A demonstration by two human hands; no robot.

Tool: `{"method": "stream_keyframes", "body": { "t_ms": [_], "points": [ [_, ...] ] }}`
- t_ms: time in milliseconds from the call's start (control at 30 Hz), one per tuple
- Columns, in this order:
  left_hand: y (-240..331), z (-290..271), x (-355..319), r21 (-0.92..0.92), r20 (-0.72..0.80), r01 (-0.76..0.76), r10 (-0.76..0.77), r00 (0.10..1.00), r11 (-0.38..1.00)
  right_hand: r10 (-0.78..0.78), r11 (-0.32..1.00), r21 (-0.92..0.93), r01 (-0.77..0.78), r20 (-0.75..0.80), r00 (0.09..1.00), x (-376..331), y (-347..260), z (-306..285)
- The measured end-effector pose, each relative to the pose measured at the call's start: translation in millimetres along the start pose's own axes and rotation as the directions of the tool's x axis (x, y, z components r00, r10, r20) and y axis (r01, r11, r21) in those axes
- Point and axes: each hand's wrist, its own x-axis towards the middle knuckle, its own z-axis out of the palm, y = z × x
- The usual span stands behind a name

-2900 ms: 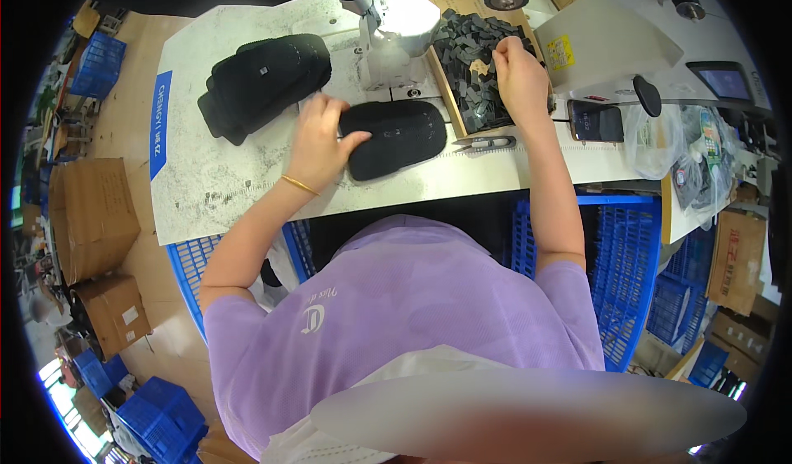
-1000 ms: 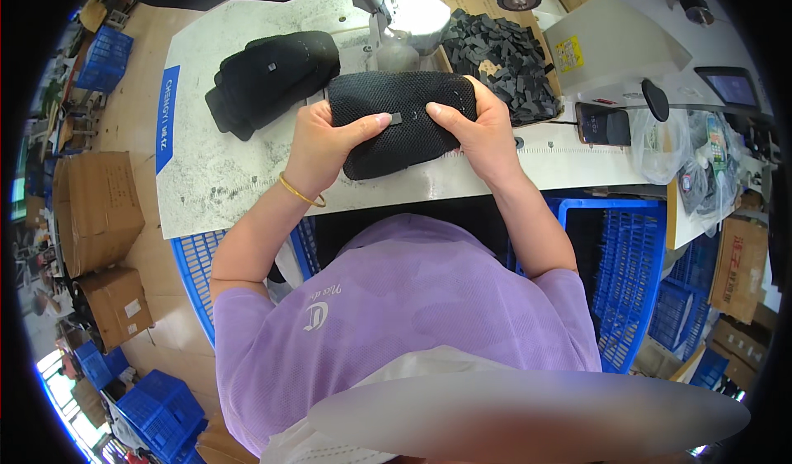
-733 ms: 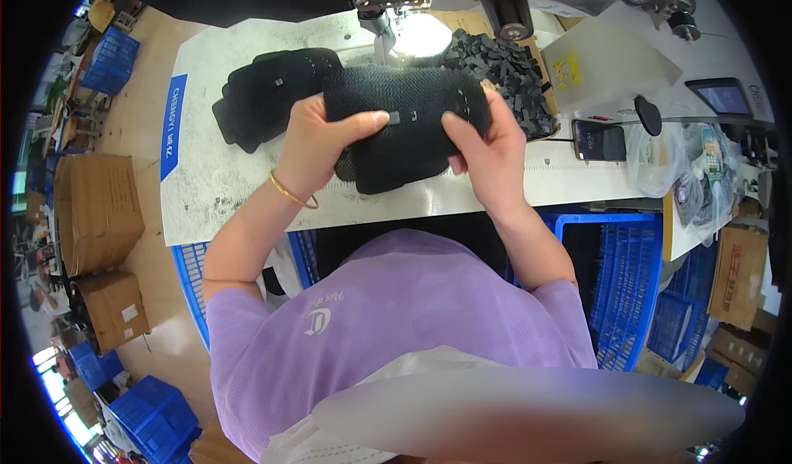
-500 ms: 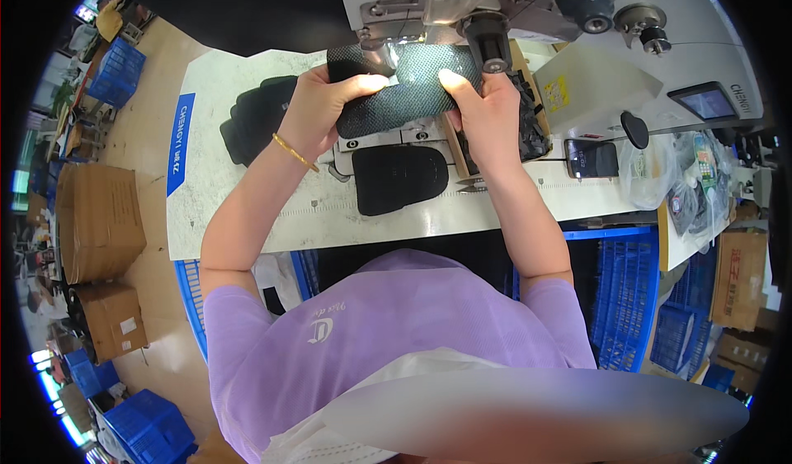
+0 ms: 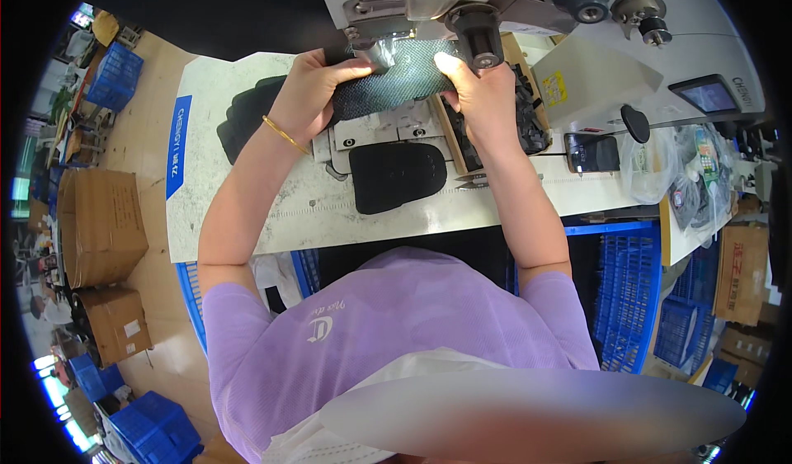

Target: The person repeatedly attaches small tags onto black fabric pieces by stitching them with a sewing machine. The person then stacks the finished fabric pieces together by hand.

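Both hands grip a dark mesh fabric piece (image 5: 392, 89) under the head of a sewing machine (image 5: 384, 28), where a lamp lights it. My left hand (image 5: 318, 89) pinches its left end, thumb on top and fingers hidden beneath. At the right end my right hand (image 5: 485, 97) holds it the same way, thumb pressed on the mesh. Just nearer to me lies a black padded piece (image 5: 398, 177) with a rounded right end, flat on the white table (image 5: 247, 208). More black pieces (image 5: 247, 117) are stacked left of my left hand.
An open cardboard box (image 5: 528, 109) of small black parts stands beside my right hand. Near it are metal snips (image 5: 483, 182), a phone (image 5: 591, 152) and clear plastic bags (image 5: 648, 167). Blue crates (image 5: 629, 299) sit below the table edge. Cartons (image 5: 103, 225) stand on the floor at left.
The mesh piece has shifted slightly away from me, further under the machine head. Both hands have moved with it, keeping their grip.
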Motion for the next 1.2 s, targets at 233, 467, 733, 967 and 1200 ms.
{"method": "stream_keyframes", "body": {
  "t_ms": [233, 467, 733, 967, 1200],
  "points": [
    [4, 1, -4, -0.012, 0.022, 0.013, -0.013, 1.000, 1.000, 0.027, 1.000, -0.016, -0.026, 0.055, 0.998, -1, 2, -7],
    [6, 0, -9, -0.357, 0.004, 0.067, -0.070, 0.998, 0.932, 0.019, 0.999, 0.049, -0.023, 0.083, 0.996, 2, 4, -11],
    [-8, -4, -9, -0.175, 0.053, 0.061, -0.053, 0.997, 0.983, 0.003, 1.000, 0.014, -0.005, 0.128, 0.992, 5, 3, -11],
    [-19, 5, -49, -0.156, 0.135, 0.088, -0.067, 0.989, 0.984, 0.082, 0.995, -0.074, -0.072, 0.139, 0.987, -28, -11, -11],
    [-18, 21, -52, -0.213, 0.107, 0.113, -0.092, 0.990, 0.971, 0.008, 1.000, 0.013, -0.010, 0.162, 0.987, -39, -1, -7]
  ]
}}
